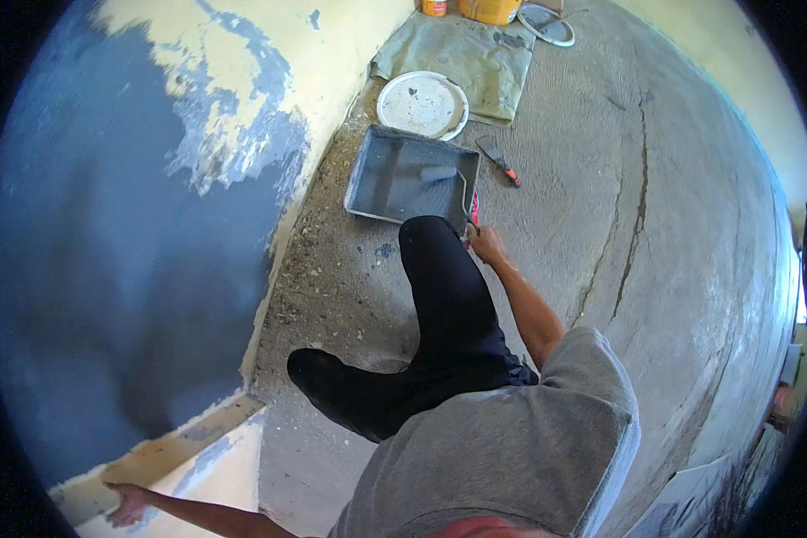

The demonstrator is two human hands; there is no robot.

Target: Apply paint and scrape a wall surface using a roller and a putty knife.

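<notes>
My right hand (486, 246) is closed around the handle end of a small paint roller (438, 173). The roller's grey-blue sleeve lies in a paint tray (357, 184) coated with dark grey-blue paint, its wire frame crossing the tray's right side. A red part (475, 209) shows beside the frame, just above my hand. At the lower left my left hand (129, 504) reaches out with fingers apart, by a narrow ledge (166, 453) at the foot of the wall. Whether it presses on the ledge is hard to tell. It holds nothing visible.
A partly painted blue wall (81, 233) rises on the left. Beyond the tray lie a white lid (421, 103), a scraper (498, 161) with a red-black handle, and a greenish cloth (457, 58). A yellow bucket (490, 9) stands at the back. Cracks (638, 215) run along the concrete floor.
</notes>
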